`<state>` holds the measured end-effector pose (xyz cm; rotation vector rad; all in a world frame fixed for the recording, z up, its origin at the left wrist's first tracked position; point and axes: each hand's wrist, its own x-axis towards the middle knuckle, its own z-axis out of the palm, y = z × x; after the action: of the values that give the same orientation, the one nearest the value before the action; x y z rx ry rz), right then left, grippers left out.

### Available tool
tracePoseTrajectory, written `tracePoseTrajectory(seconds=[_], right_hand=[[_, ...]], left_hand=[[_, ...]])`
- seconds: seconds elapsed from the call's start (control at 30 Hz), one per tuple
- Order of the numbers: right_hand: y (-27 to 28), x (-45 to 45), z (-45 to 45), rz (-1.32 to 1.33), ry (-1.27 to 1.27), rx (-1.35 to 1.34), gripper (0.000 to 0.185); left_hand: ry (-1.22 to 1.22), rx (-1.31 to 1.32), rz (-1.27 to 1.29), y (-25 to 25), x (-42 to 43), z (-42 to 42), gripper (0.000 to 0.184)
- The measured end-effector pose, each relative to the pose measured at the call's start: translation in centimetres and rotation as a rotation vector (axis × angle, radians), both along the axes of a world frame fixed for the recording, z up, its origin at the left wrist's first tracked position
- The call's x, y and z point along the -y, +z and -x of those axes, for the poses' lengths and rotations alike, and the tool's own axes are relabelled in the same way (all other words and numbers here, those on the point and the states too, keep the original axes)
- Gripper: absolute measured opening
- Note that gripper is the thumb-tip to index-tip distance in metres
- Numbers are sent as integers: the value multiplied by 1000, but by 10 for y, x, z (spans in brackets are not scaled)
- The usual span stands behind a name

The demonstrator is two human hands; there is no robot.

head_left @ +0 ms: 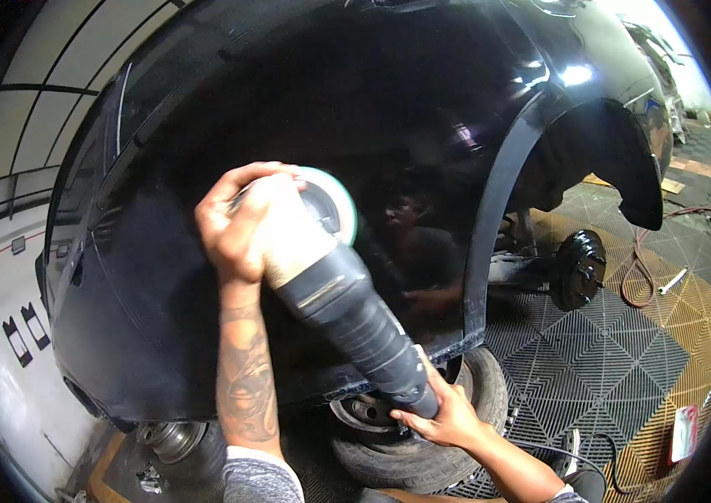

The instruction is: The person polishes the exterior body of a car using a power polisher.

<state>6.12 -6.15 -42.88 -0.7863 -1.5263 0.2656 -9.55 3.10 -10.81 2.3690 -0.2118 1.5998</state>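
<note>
- Polisher (343,289), 1 unit: pale front housing, black ribbed body, round pad (350,213) with green edge. Sits slantwise before the car side, pad end upper left, tail lower right. Can't tell if pad touches.
- Hands, 2, both on it: right hand (449,412) wrapped round the tail, left hand (242,222) curled over the front housing, fingers bent.
- Black car panel (406,109), glossy, reflections showing.
- Wheels under it, 2: tyred wheel (422,469), silver rim (169,440) at left.
- Farther right: 1 brake drum (583,270), 1 wrench (674,281) on floor tiles (582,352).
</note>
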Motion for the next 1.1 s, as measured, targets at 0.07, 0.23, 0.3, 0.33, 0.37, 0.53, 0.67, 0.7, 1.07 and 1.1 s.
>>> tracePoseTrajectory(seconds=[0.07, 0.23, 0.3, 0.33, 0.37, 0.53, 0.67, 0.7, 1.07, 1.1], right_hand=[[0, -6, 6, 60, 60, 39, 101], [-5, -7, 16, 113, 153, 48, 99], [-7, -1, 12, 238, 221, 37, 89], [-11, -1, 9, 252, 215, 32, 89], [-16, 0, 5, 249, 206, 21, 89], [-26, 16, -26, 134, 78, -15, 92], [-23, 36, -55, 196, 95, -136, 74], [-23, 39, -58, 243, 105, -190, 64], [-25, 48, -88, 122, 34, -405, 66], [-25, 47, -91, 119, 33, -403, 66]], left_hand=[[47, 104, 54, -6, 1, 19, 32], [13, 75, 14, -18, -4, 44, 35], [-24, 264, 12, -27, 3, 22, 36], [3, 157, 38, -28, 0, 28, 36], [-8, 146, 36, -25, -2, 27, 36], [-37, -124, -10, -20, 5, -21, 38], [-9, -126, 33, -14, 27, -86, 38], [38, -118, 55, -11, 31, -101, 41], [-72, -379, 43, 7, 47, -217, 33], [-83, -379, 41, 9, 46, -221, 33]])
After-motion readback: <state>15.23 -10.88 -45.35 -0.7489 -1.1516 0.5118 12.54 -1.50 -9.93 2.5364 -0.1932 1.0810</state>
